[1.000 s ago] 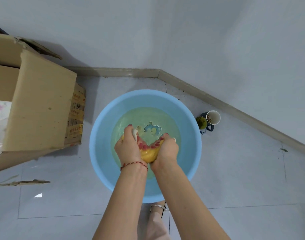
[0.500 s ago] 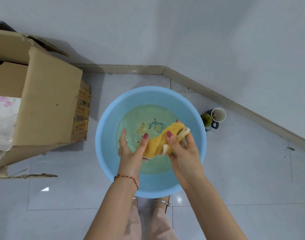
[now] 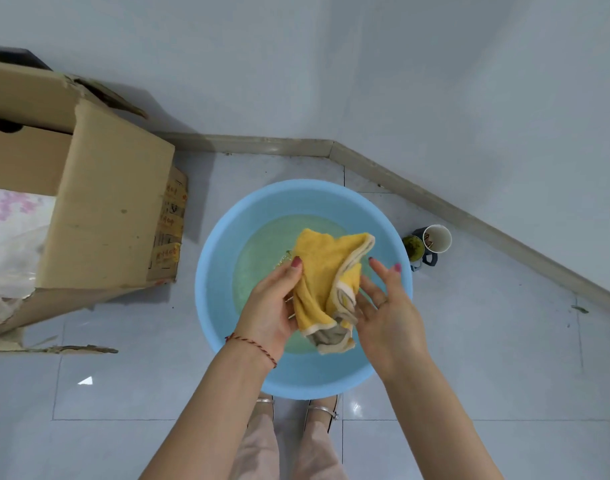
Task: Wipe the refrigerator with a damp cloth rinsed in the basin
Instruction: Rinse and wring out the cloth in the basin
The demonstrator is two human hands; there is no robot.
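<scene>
Cloth [image 3: 326, 282] above basin [image 3: 216, 271] rim

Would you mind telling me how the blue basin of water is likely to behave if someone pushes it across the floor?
The blue basin probably feels heavy, since water covers its bottom. On the glossy tiled floor it would likely slide rather than tip, being wide and low. A quick shove may slosh the water.

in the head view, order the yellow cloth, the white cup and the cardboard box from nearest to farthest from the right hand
1. yellow cloth: touching the right hand, held over the blue basin.
2. white cup: on the floor just past the basin's right rim, beside a dark mug.
3. cardboard box: far left, beyond the basin and the left hand.
</scene>
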